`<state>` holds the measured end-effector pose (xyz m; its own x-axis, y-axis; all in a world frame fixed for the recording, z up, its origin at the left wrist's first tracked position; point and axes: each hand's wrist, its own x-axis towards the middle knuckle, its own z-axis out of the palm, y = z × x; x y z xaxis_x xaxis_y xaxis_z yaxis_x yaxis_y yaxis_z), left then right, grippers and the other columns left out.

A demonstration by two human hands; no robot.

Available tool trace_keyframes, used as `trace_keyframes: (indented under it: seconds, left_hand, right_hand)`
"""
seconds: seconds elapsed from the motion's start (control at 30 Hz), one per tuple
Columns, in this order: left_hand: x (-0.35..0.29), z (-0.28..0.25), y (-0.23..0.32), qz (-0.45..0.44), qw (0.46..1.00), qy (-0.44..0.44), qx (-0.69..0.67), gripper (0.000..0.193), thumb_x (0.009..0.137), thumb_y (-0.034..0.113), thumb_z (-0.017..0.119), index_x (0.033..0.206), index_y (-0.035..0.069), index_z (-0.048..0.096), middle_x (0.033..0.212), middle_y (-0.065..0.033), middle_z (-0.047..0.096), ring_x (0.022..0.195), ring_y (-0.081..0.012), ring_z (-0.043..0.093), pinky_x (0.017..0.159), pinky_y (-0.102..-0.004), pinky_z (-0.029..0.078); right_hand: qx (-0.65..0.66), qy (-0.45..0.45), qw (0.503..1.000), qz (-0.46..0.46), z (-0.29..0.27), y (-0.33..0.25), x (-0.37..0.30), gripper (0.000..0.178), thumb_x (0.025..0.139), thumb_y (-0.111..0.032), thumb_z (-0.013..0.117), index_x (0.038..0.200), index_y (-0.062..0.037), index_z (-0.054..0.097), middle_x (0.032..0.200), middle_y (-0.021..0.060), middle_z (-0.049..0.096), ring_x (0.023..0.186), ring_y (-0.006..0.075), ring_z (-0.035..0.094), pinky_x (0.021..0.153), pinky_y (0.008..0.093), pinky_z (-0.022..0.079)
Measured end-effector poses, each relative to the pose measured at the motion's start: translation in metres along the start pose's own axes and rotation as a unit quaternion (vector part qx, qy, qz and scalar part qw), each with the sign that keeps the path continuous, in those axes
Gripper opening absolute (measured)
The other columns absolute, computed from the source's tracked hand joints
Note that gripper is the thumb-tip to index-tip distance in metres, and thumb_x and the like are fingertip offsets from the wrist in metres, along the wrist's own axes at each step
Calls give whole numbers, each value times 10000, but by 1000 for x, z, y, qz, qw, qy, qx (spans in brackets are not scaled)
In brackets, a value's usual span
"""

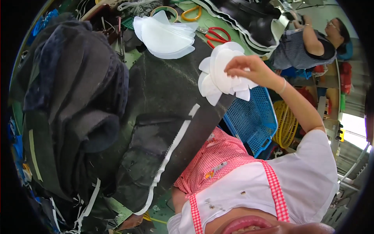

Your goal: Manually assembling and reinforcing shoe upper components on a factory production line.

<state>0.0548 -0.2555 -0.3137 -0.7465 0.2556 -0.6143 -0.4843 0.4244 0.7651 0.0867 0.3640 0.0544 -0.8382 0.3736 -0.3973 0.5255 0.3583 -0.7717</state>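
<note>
A bright opening (353, 125) glows beyond the green worktable (215, 19).

The white pieces (218, 68) look smooth and matt, like stiff paper. Heaped dark cloth (72, 66) is dull, soft and creased — the black panel (171, 84) matt and scuffed. The blue basket (253, 113) is perforated plastic; the black bundle (251, 17) shines like leather. Checked cloth forms the apron (206, 158).
</note>
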Motion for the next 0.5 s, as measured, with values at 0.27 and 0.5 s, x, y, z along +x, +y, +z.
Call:
trace_keyframes:
  seconds: [0.27,0.5]
  left_hand:
    - [5,-5,-54,105,987,-51,115,199,909,128,484,985,0,616,903,-118,661,815,-203,646,729,-314,494]
    - [-58,-51,5,-133,940,-304,79,264,974,176,522,1111,-28,618,1042,-137,686,1026,-211,666,863,-346,532]
  right_hand:
    - [-184,106,969,-126,-14,60,41,440,825,-227,779,1206,-48,648,1145,66,670,982,178,624,889,326,512]
    - [-258,118,959,-24,-29,82,61,626,755,-354,843,1251,-42,621,1191,134,649,1109,242,610,948,340,484]
